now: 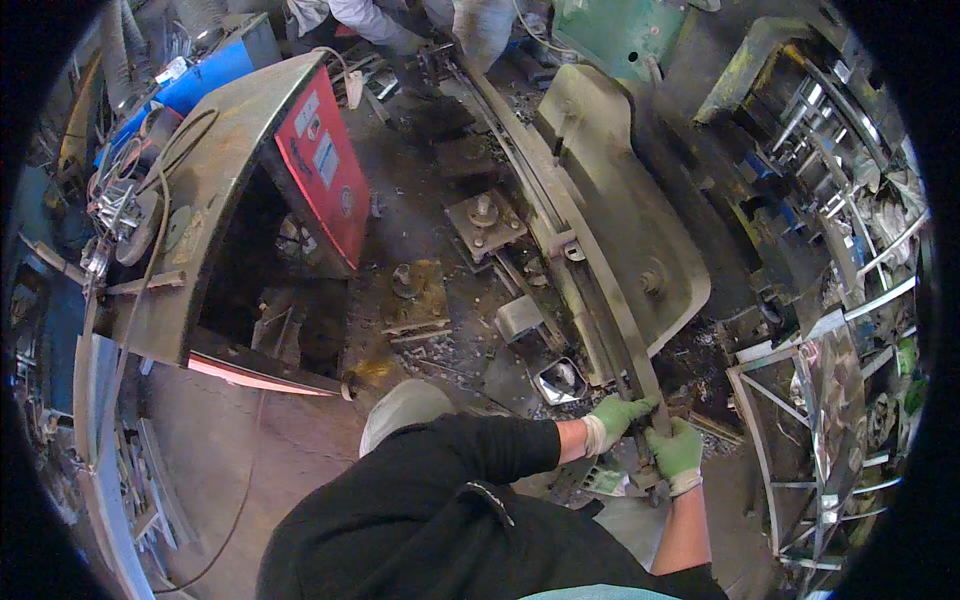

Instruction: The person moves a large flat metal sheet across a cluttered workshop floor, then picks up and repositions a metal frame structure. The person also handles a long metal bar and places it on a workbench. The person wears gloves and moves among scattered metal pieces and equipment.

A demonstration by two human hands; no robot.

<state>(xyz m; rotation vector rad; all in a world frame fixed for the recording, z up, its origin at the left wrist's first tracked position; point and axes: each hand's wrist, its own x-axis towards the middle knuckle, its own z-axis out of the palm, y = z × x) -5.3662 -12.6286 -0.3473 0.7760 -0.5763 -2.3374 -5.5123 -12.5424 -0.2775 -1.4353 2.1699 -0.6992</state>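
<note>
A long, straight metal bar (pixel 609 280) stretches from my hands to the far side, next to a rail-like metal length (pixel 575 290). My left hand (pixel 620 417), in a green glove, closes on the bar's near end from the left. From the right, my right hand (pixel 679 451), gloved the same way, wraps round that end too; some fingertips are hidden. At the far end, another person's gloved hand (pixel 408 42) is close to the metal, but whether it grips cannot be made out.
A large curved metal plate (pixel 640 240) lies right of the bar. Left stands a metal bench (pixel 215 170) with a red panel (pixel 325 165) and a loose cable. Bolted base plates (pixel 485 222) and a square tube piece (pixel 560 382) lie on the littered floor. Metal frames (pixel 800 440) crowd the right.
</note>
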